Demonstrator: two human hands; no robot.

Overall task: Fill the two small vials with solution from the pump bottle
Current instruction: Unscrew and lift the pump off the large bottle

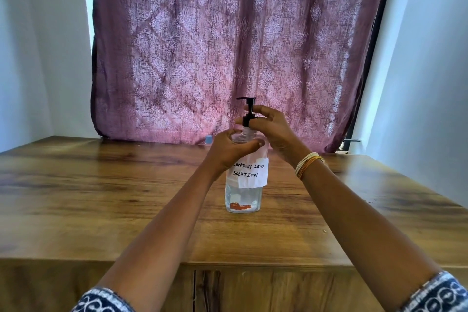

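Observation:
A clear pump bottle (243,195) stands upright in the middle of the wooden table (101,197). It carries a white paper label reading "contact lens solution" and holds clear liquid. Its black pump head (248,109) points left. My left hand (229,152) is wrapped around the bottle's shoulder. My right hand (272,129) grips the black pump collar with fingers and thumb. No vial is clearly visible; a small blue cap-like object (208,139) sits at the table's far edge, left of the bottle.
A purple patterned curtain (228,45) hangs right behind the table. White walls close in on both sides. The table's front edge (228,265) runs below my forearms, with a cabinet front under it.

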